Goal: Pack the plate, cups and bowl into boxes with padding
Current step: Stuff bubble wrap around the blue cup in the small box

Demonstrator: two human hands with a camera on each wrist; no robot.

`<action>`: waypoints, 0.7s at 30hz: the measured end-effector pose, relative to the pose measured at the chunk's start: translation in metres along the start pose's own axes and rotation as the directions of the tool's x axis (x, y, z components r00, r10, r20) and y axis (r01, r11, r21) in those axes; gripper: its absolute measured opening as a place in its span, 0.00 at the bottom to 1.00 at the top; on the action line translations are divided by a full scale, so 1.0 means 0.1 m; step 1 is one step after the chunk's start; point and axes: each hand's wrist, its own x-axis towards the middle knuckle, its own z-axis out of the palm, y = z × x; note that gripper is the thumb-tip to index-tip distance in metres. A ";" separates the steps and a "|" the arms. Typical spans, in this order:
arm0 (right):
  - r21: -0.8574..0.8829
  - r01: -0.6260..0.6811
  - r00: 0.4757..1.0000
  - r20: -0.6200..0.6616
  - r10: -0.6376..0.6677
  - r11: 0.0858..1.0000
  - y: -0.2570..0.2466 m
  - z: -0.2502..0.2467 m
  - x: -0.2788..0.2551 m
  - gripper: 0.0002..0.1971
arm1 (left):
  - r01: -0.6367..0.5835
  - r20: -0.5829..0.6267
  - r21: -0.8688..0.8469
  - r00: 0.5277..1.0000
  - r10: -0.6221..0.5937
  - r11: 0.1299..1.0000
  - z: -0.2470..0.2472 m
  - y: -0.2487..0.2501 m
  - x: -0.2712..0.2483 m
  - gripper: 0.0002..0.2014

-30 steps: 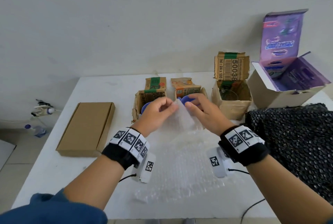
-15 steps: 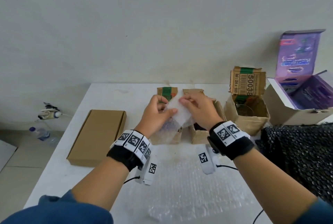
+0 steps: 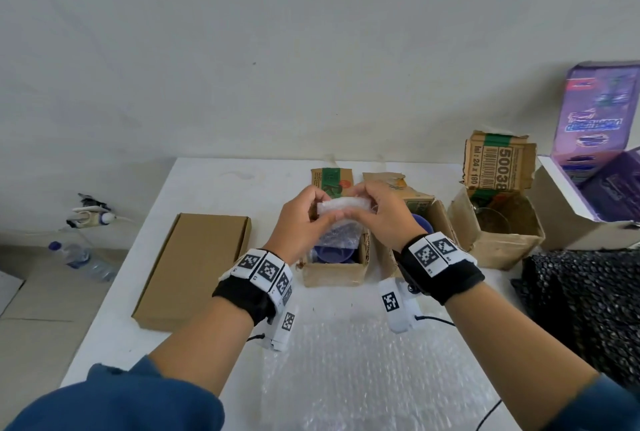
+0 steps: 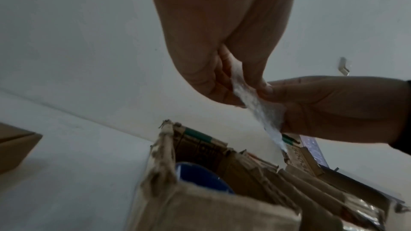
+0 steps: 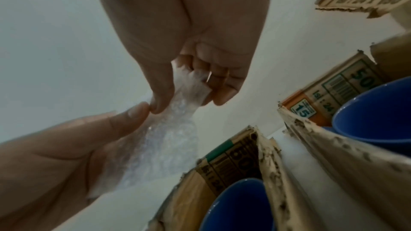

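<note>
I pinch a small folded piece of clear bubble wrap (image 3: 343,206) between both hands: my left hand (image 3: 302,222) grips its left end with thumb and fingers, my right hand (image 3: 381,219) grips the right end, holding it above the leftmost small open cardboard box (image 3: 335,269). A blue plastic cup (image 3: 332,253) sits in that box, with the wrap's loose tail hanging toward it. A second blue cup (image 5: 378,111) stands in the neighbouring open cardboard box (image 3: 433,219) to the right. Near me a large clear bubble wrap sheet (image 3: 374,371) lies flat on the white table (image 3: 207,188)
</note>
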 end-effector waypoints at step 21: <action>-0.596 0.347 0.690 0.686 0.233 0.724 0.13 0.26 0.24 0.09 | 0.136 0.052 0.268 0.987 -0.155 0.954 0.00 -0.74 0.00 0.23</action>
